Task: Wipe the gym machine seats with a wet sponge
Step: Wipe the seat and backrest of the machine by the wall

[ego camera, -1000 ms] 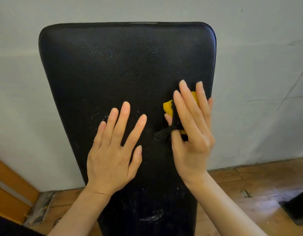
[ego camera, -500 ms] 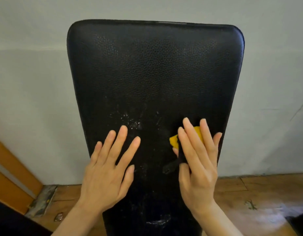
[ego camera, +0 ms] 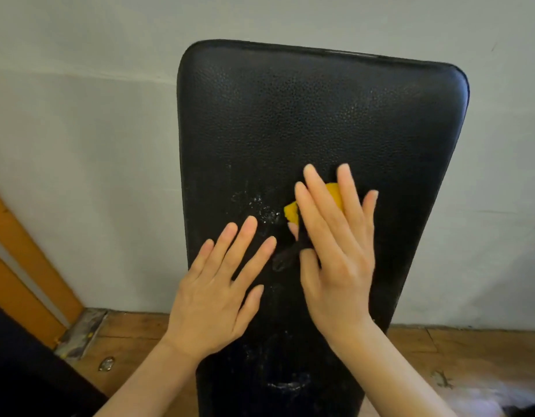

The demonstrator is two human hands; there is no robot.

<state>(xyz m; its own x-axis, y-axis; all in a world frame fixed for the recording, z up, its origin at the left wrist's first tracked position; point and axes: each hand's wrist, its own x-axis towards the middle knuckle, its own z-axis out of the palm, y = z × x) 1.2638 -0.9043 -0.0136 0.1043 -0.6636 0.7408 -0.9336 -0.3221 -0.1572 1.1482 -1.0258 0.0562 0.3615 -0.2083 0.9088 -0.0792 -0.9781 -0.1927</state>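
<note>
While the right hand (ego camera: 335, 254) has carried the yellow sponge (ego camera: 332, 195) from the pad's right edge toward its middle, beside the white residue (ego camera: 260, 209), the wipe seems midway: that patch and lower smears remain. Its fingers (ego camera: 313, 206) lie straight, slightly spread, pressing the sponge against the black seat pad (ego camera: 320, 115). The left hand (ego camera: 218, 296) rests flat on the pad, fingers splayed, holding nothing

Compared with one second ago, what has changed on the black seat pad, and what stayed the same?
The right hand slid the yellow sponge from near the seat pad's right edge toward its middle, beside the wet speckled patch. The left hand has shifted toward the pad's left edge. Unchanged: the right hand's straight fingers still press the sponge flat, and the left hand still rests open on the pad.
</note>
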